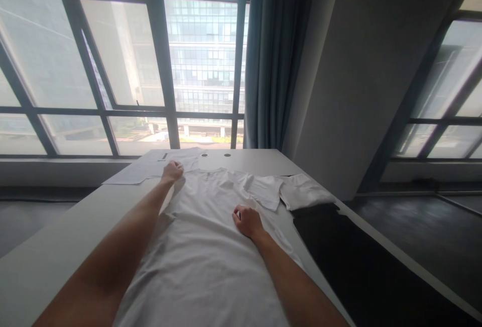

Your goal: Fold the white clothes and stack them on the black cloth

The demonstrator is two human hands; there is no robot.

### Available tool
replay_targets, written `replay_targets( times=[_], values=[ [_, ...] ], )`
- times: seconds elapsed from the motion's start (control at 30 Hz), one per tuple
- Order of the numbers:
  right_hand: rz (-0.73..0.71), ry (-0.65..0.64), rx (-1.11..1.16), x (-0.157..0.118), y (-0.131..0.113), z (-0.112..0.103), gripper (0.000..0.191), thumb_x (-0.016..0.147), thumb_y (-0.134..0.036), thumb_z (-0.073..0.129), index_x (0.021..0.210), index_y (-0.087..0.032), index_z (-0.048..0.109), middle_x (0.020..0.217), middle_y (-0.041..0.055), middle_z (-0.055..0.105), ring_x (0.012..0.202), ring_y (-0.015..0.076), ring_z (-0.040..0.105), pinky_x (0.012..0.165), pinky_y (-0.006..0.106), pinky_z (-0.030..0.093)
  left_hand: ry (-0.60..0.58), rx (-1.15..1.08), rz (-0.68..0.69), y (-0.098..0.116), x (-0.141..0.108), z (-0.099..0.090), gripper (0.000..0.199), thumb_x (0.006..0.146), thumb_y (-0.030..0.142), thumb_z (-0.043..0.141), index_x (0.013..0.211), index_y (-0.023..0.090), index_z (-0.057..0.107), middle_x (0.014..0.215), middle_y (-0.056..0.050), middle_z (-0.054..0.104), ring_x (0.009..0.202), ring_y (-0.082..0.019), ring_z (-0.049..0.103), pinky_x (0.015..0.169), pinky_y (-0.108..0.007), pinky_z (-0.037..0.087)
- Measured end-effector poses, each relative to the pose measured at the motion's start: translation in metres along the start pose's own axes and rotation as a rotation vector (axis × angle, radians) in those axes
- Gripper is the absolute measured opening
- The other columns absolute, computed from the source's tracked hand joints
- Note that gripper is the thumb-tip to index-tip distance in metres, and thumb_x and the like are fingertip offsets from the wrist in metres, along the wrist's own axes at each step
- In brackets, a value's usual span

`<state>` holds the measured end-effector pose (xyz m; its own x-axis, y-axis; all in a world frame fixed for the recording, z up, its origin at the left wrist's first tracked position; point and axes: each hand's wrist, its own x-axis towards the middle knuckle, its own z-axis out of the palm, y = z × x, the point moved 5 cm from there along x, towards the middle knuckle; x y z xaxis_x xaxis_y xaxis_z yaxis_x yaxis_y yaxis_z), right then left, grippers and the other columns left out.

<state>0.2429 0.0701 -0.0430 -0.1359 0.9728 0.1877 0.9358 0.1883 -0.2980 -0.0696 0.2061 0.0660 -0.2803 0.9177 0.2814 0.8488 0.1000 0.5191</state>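
White T-shirt (203, 251) lies on the bench (45, 251) beneath both hands, long axis running away from the person. Left hand (173, 170), pinched on its upper left edge, is nearer the collar; right hand (247, 220) curls over mid-right, grip undeterminable.

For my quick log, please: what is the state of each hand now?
Left hand: closed, apparently pinching the white shirt.
Right hand: fingers curled over the shirt; grip cannot be told.

The bottom edge of view cuts off the white shirt (207, 251).
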Motion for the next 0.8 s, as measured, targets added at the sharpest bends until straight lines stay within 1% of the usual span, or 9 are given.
replay_targets(
  times=[0.1, 0.17, 0.23, 0.3, 0.4, 0.5, 0.6, 0.7, 0.8],
  values=[
    [-0.005, 0.005, 0.012, 0.0, 0.001, 0.0, 0.024, 0.093, -0.035, 0.051, 0.102, -0.023, 0.069, 0.101, 0.0059, 0.073, 0.092, 0.0188, 0.066, 0.077, 0.025, 0.042, -0.073, -0.011, 0.117, 0.039, -0.016, 0.037, 0.029, 0.087, 0.025, 0.054, 0.112, 0.011, 0.062, 0.11, -0.014, 0.071, 0.103, -0.025, 0.065, 0.085, -0.028, 0.046],
    [-0.005, 0.01, 0.016, 0.0, 0.001, 0.0, 0.023, 0.093, -0.035, 0.052, 0.102, -0.023, 0.07, 0.101, 0.0056, 0.073, 0.092, 0.0182, 0.066, 0.078, 0.025, 0.042, -0.131, -0.016, 0.195, 0.056, -0.035, 0.065, 0.025, 0.087, 0.024, 0.056, 0.108, 0.014, 0.064, 0.106, -0.012, 0.072, 0.099, -0.022, 0.066, 0.082, -0.026, 0.046],
    [-0.005, 0.011, 0.022, 0.0, 0.002, 0.0, 0.023, 0.092, -0.034, 0.052, 0.101, -0.023, 0.07, 0.1, 0.0057, 0.073, 0.092, 0.0178, 0.066, 0.078, 0.025, 0.042, -0.192, -0.017, 0.254, 0.065, -0.057, 0.091, 0.022, 0.085, 0.024, 0.059, 0.104, 0.015, 0.066, 0.101, -0.01, 0.073, 0.094, -0.021, 0.067, 0.079, -0.025, 0.046],
    [-0.007, 0.016, 0.03, 0.001, 0.002, 0.0, 0.023, 0.092, -0.034, 0.052, 0.101, -0.023, 0.07, 0.099, 0.0057, 0.073, 0.092, 0.0178, 0.066, 0.078, 0.025, 0.041, -0.238, -0.017, 0.283, 0.067, -0.076, 0.112, 0.02, 0.083, 0.023, 0.062, 0.101, 0.016, 0.068, 0.096, -0.01, 0.074, 0.09, -0.021, 0.067, 0.077, -0.025, 0.045],
    [-0.012, 0.029, 0.039, 0.002, 0.002, -0.001, 0.022, 0.091, -0.034, 0.053, 0.1, -0.023, 0.071, 0.096, 0.0055, 0.073, 0.09, 0.0181, 0.066, 0.077, 0.026, 0.041, -0.257, -0.026, 0.278, 0.067, -0.094, 0.127, 0.018, 0.081, 0.019, 0.063, 0.098, 0.016, 0.068, 0.092, -0.01, 0.074, 0.088, -0.021, 0.067, 0.074, -0.025, 0.045],
    [-0.016, 0.036, 0.045, 0.002, 0.003, 0.0, 0.022, 0.09, -0.034, 0.054, 0.099, -0.023, 0.071, 0.095, 0.0054, 0.073, 0.089, 0.0184, 0.066, 0.076, 0.026, 0.041, -0.206, -0.051, 0.22, 0.068, -0.094, 0.125, 0.018, 0.083, 0.017, 0.06, 0.1, 0.015, 0.067, 0.097, -0.013, 0.074, 0.093, -0.023, 0.068, 0.077, -0.027, 0.045],
    [-0.015, 0.04, 0.048, 0.001, 0.003, 0.0, 0.022, 0.09, -0.034, 0.054, 0.099, -0.023, 0.071, 0.094, 0.0053, 0.073, 0.089, 0.0184, 0.066, 0.075, 0.026, 0.04, -0.126, -0.09, 0.12, 0.068, -0.078, 0.111, 0.022, 0.088, 0.02, 0.055, 0.106, 0.013, 0.063, 0.102, -0.017, 0.072, 0.1, -0.027, 0.067, 0.082, -0.03, 0.046],
    [-0.017, 0.043, 0.052, 0.001, 0.003, 0.0, 0.022, 0.09, -0.034, 0.054, 0.099, -0.023, 0.071, 0.094, 0.0051, 0.073, 0.088, 0.0183, 0.066, 0.074, 0.026, 0.04, -0.048, -0.146, -0.003, 0.06, -0.055, 0.089, 0.029, 0.09, 0.024, 0.053, 0.114, 0.008, 0.059, 0.108, -0.023, 0.07, 0.105, -0.032, 0.066, 0.085, -0.035, 0.046],
    [-0.019, 0.037, 0.056, 0.001, 0.004, 0.0, 0.022, 0.09, -0.034, 0.054, 0.099, -0.023, 0.071, 0.094, 0.0049, 0.073, 0.088, 0.0182, 0.066, 0.075, 0.026, 0.04, 0.047, -0.217, -0.136, 0.037, -0.031, 0.059, 0.036, 0.091, 0.025, 0.052, 0.118, 0.002, 0.053, 0.114, -0.028, 0.066, 0.109, -0.035, 0.063, 0.089, -0.039, 0.046]
  ],
)
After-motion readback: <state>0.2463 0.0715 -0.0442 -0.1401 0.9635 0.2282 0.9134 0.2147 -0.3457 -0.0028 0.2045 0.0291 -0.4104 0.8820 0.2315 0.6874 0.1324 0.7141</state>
